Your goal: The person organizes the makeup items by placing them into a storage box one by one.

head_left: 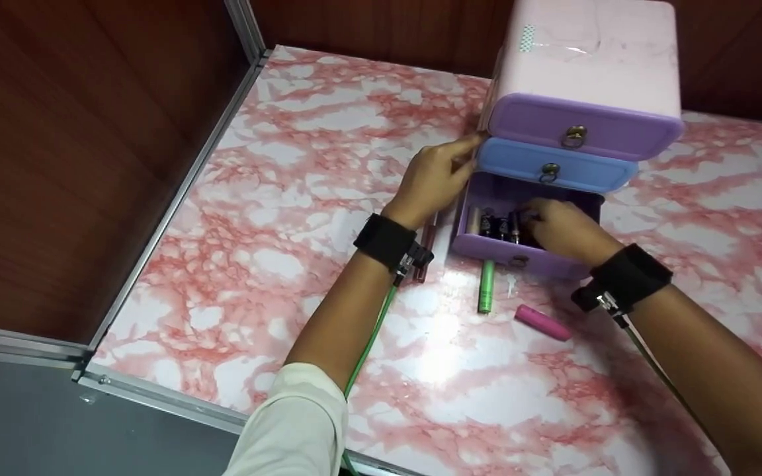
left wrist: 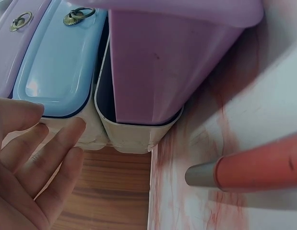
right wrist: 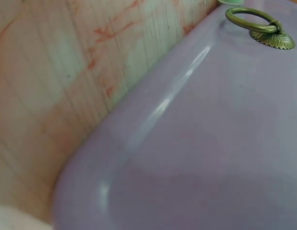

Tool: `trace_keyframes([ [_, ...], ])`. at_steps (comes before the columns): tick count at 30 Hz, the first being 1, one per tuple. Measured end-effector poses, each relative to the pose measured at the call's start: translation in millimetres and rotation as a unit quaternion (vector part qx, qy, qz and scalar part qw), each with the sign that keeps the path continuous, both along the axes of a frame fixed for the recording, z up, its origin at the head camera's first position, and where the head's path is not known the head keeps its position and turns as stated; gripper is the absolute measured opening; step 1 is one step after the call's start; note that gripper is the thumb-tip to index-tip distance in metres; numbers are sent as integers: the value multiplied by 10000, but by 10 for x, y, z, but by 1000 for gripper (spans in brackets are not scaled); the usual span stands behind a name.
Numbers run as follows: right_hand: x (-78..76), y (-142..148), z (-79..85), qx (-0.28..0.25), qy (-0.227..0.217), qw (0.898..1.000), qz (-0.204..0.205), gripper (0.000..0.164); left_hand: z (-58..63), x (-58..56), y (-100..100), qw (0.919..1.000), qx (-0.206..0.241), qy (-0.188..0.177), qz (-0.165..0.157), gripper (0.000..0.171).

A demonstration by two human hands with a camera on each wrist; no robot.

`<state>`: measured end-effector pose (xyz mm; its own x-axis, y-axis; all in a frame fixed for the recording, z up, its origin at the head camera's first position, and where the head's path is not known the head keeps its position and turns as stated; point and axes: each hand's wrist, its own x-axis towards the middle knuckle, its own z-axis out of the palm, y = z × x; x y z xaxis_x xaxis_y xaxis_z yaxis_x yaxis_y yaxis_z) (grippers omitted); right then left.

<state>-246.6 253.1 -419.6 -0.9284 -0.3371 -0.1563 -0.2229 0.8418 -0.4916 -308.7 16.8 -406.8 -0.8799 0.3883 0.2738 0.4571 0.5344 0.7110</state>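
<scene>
The open bottom drawer (head_left: 520,254) on the bench (head_left: 328,172) is being reached into by the right hand (head_left: 563,228), fingers hidden, while the cabinet (head_left: 586,79) is being steadied by straight left fingers (head_left: 467,147); overcrowded tubes (head_left: 500,225) could be toppled

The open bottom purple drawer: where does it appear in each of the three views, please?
Head: the bottom purple drawer sits right of centre, pulled out, with the right hand inside it.
Left wrist: its side wall fills the upper middle.
Right wrist: its front fills the lower right.
Shared landmark: its brass ring handle, also visible in the head view.
</scene>
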Motion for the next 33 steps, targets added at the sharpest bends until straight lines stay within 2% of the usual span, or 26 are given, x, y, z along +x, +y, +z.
trace_keyframes([
  [4, 16, 6, 32, 88, 112, 9999, -41, 33, -6, -5, -8, 10000, 42, -10, -23, 42],
  [9, 94, -2, 103, 323, 999, 9944, -103, 24, -12, -11, -18, 9999, 46, 109, -34, 41],
  [14, 281, -12, 208, 395, 2114, 9765, -108, 27, -2, -11, -16, 9999, 115, 109, 2, 42],
  [17, 439, 6, 232, 303, 2768, 9605, 32, 21, 7, -1, -14, 9999, 135, 65, 43, 42],
  [20, 616, 42, 238, 188, 3173, 9478, 257, 17, 11, 9, -9, 9999, 111, 62, 44, 42],
  [25, 888, 112, 182, 45, 3374, 9390, 668, 13, 2, 12, -1, 9999, 118, 20, -22, 43],
  [29, 1047, 167, 115, 163, 3433, 9345, 923, 5, -3, 11, -7, 9999, 123, -41, -22, 43],
  [30, 1083, 181, 100, 243, 3412, 9350, 930, 3, -1, 11, -9, 9999, 121, -38, -28, 43],
  [33, 1188, 222, 61, 540, 3111, 9450, 850, 7, 6, 10, -11, 9999, 113, -27, -53, 43],
])
